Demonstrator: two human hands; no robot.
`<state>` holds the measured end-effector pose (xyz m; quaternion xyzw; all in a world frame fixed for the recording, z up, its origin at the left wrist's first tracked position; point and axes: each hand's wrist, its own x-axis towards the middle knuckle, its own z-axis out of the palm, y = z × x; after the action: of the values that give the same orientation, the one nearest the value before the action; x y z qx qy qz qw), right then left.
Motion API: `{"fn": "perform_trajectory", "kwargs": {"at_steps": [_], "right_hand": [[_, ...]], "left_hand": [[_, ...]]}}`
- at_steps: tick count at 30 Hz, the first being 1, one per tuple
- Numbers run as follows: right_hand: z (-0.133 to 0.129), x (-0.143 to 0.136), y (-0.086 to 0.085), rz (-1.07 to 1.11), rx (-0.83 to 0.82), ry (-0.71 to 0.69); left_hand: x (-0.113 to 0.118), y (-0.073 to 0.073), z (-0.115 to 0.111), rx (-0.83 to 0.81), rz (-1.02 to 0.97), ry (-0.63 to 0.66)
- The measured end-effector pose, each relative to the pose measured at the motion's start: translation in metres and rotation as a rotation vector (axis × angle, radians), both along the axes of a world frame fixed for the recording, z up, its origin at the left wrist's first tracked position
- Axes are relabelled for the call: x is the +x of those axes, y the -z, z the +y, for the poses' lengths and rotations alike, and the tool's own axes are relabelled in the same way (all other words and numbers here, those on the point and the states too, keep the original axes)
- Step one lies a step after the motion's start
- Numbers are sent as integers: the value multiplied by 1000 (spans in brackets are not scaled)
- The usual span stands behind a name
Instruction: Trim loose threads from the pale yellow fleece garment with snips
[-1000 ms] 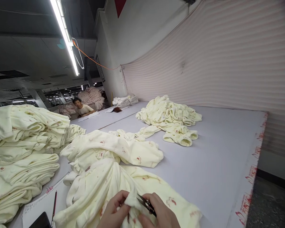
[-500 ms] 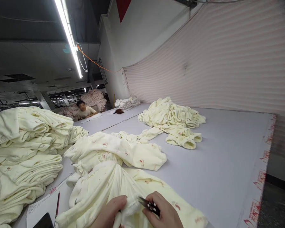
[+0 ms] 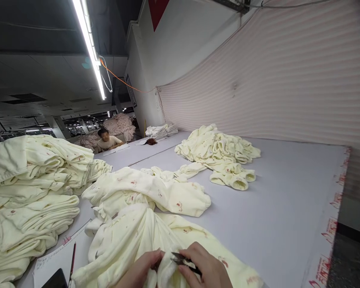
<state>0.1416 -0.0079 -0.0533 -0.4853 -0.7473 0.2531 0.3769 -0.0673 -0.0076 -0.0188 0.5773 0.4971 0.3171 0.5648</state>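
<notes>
A pale yellow fleece garment [image 3: 141,236] with small reddish prints lies bunched at the table's near edge. My left hand [image 3: 142,268] is closed on a gathered edge of it. Dark thread snips [image 3: 184,262] are gripped in my right hand [image 3: 205,266], their blades pointing left and touching the raised edge of the fabric. Whether the blades have fabric or thread between them is hard to make out. Just beyond lies another garment [image 3: 162,192] of the same cloth.
Tall folded stacks of garments [image 3: 33,200] rise at the left. A notebook [image 3: 52,260], a pencil [image 3: 73,258] and a phone [image 3: 55,280] lie by them. A loose garment heap [image 3: 213,144] sits farther back on the grey table [image 3: 282,200]. A person [image 3: 108,141] leans at the far side.
The snips have moved slightly left and down against the fabric edge, and my left hand has shifted a little right. The gathered fabric between my hands has turned. The surroundings look the same.
</notes>
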Motion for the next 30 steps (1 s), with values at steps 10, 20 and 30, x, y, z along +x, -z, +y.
{"fn": "perform_trajectory", "kwargs": {"at_steps": [10,20,30], "right_hand": [[1,0,-1,7,-26,43],[0,3,17,116,77,28],[1,-2,22,222,120,-9]], "left_hand": [[8,3,4,-284,-253,5],[0,11,5,-253,-273,-165],[5,11,6,-224,-326,-9]]}}
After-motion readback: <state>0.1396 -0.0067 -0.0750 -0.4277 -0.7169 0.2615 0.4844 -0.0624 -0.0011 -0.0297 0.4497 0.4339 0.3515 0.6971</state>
